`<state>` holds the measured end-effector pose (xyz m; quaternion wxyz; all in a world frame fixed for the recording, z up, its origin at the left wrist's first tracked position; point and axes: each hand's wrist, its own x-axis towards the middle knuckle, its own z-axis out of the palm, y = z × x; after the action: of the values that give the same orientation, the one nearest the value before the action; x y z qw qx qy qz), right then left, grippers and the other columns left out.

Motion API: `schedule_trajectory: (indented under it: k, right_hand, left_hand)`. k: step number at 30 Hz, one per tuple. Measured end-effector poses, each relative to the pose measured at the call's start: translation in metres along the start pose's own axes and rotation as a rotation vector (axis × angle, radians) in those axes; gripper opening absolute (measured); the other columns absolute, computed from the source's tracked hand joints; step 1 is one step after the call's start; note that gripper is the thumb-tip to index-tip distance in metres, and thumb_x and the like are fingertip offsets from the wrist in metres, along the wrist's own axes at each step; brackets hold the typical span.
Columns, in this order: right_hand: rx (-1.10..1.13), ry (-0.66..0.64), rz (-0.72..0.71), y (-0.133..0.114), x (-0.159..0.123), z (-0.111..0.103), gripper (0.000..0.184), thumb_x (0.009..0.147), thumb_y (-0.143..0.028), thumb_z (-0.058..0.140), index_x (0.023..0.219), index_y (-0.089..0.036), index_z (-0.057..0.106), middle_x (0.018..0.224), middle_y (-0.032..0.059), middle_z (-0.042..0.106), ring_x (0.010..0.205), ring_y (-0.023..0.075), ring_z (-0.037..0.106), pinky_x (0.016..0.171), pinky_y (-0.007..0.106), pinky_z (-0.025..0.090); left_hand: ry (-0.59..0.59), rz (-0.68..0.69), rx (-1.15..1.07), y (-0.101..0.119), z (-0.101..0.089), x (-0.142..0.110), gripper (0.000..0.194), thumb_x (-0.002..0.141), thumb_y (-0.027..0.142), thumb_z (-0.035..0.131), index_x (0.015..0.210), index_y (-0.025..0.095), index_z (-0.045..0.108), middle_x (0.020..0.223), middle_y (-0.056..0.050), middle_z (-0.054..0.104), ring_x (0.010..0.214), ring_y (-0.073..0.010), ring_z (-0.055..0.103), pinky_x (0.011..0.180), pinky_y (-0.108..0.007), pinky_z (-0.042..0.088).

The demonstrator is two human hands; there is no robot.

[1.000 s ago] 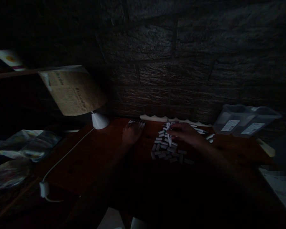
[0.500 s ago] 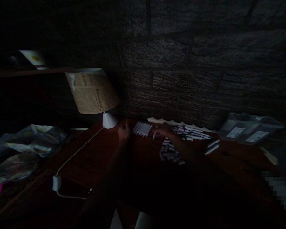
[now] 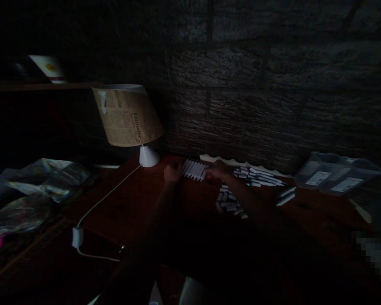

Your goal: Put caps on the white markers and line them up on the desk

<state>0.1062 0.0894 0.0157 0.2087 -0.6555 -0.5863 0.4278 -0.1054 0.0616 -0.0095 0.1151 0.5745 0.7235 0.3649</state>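
Note:
A row of white markers (image 3: 194,169) lies side by side on the dark wooden table. My left hand (image 3: 172,173) is closed at the row's left end, its curled fingers up against the nearest marker or just beside it. At the right end, my right hand (image 3: 219,169) has its fingertips closed on a white marker (image 3: 205,173) that lies against the others. Dim light hides most finger detail. Short marker caps (image 3: 230,206) sit in a loose heap below my right wrist. Beyond that hand is a pile of white markers (image 3: 258,176).
A lamp with a printed shade (image 3: 130,116) stands left, its cord and switch (image 3: 78,237) trailing forward. Clear plastic containers (image 3: 338,173) are at the right. Two markers (image 3: 285,196) lie apart. A wavy pale strip (image 3: 231,161) runs along the brick wall. Crumpled plastic bags (image 3: 47,182) lie far left.
My right hand has brought the single marker left against the row. My left hand has come closer to the row's left end, its thumb no longer raised. The view has shifted slightly.

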Motion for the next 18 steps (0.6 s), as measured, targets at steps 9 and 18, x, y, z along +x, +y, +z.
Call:
schedule_trajectory:
  k: [9,18]
  right_hand:
    - [0.008,0.029,-0.008,-0.002,-0.008,0.0,0.01,0.076,-0.017,0.077,0.079,-0.013,0.069,0.068,0.0056,0.074,0.063,0.0157,0.072,0.052,0.018,0.053]
    - [0.051,-0.022,-0.04,-0.015,-0.034,-0.021,0.016,0.087,-0.027,0.07,0.083,-0.011,0.069,0.086,0.0107,0.077,0.068,0.0141,0.071,0.051,0.017,0.047]
  left_hand:
    - [0.003,0.014,-0.011,-0.003,0.003,0.001,0.034,0.091,0.033,0.051,0.111,0.019,0.075,0.112,-0.01,0.075,0.107,-0.026,0.07,0.09,-0.031,0.053]
    - [-0.022,-0.021,0.008,0.0,-0.001,0.001,0.035,0.091,0.033,0.051,0.113,0.019,0.074,0.114,-0.011,0.074,0.107,-0.0278,0.069,0.089,-0.032,0.054]
